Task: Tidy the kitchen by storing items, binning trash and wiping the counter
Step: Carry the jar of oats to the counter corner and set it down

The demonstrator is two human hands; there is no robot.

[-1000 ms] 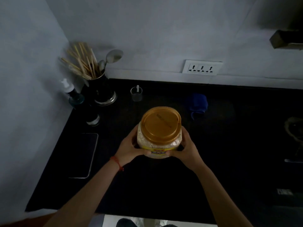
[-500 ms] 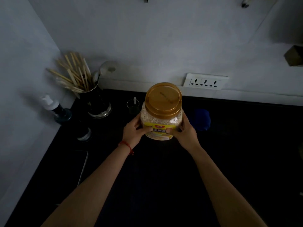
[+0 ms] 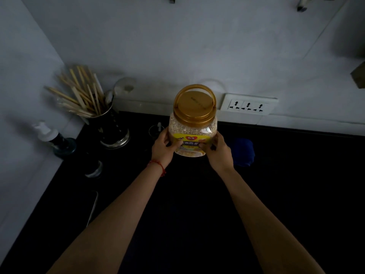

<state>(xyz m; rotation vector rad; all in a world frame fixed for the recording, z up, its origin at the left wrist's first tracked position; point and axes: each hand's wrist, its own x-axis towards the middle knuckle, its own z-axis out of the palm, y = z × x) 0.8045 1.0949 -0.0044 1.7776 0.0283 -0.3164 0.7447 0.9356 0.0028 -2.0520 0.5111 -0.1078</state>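
A clear plastic jar of oats with a gold lid, a raised handle and a yellow label stands upright at the back of the black counter, close to the wall. My left hand grips its lower left side and my right hand grips its lower right side. A folded blue cloth lies on the counter just right of my right hand.
A dark holder of wooden sticks and spoons stands in the back left corner. A pump bottle, a small dark jar and a small glass stand nearby. A phone lies at the left. A wall socket sits behind the jar.
Both hands have carried the jar away from me toward the back wall. Its handle now stands raised above the lid.
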